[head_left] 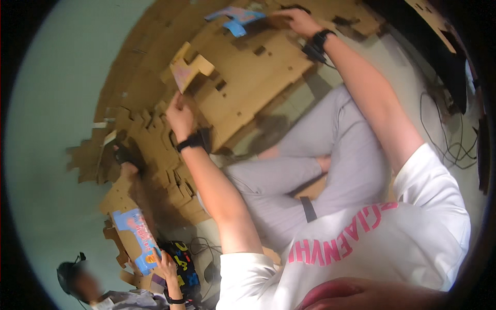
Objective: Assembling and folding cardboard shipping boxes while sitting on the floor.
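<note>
Left hand (179, 114) is gripping one folded cardboard piece (187, 68) with a pink printed face, fingers clamped on its lower edge. Right hand (295, 20) is pressing one blue printed sheet (235, 18), fingers together. Both are lying over stacked brown die-cut cardboard (248, 77). Co-worker's hand (166, 264) is holding a second blue-labelled carton (138, 238), lower left.

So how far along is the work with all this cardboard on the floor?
Hard to call it far along. Done: a few die-cut pieces lie loose beside the big cardboard sheets. In hand: the left hand is at a small folded cardboard piece, and the right hand reaches to a blue printed piece at the far edge. Left: most of the cardboard is still flat and spread out.
</note>
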Tool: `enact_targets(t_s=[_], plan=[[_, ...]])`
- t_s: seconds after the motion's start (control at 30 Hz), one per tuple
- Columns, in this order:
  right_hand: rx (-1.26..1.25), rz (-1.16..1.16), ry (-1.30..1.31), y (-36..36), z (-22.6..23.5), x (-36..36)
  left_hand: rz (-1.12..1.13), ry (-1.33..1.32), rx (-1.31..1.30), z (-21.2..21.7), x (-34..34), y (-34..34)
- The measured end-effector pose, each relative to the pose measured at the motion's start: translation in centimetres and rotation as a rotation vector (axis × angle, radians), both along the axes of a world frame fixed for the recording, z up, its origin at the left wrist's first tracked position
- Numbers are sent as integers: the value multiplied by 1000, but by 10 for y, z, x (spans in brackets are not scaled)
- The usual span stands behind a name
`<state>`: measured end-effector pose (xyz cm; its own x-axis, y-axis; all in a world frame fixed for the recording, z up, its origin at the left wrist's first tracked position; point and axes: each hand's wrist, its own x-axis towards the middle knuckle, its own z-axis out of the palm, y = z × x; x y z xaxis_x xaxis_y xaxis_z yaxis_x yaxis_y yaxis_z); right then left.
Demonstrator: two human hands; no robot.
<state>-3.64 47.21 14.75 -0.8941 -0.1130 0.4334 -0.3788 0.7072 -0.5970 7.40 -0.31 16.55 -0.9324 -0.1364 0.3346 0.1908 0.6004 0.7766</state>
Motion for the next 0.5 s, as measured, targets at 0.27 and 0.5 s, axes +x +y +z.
enact_targets(t_s=[0.27, 0.5], plan=[[-163, 278, 145, 44, 153, 207, -60, 110, 27, 159, 190, 10], [-32, -14, -227, 66, 166, 435, 219, 101, 68, 126, 396, 28]])
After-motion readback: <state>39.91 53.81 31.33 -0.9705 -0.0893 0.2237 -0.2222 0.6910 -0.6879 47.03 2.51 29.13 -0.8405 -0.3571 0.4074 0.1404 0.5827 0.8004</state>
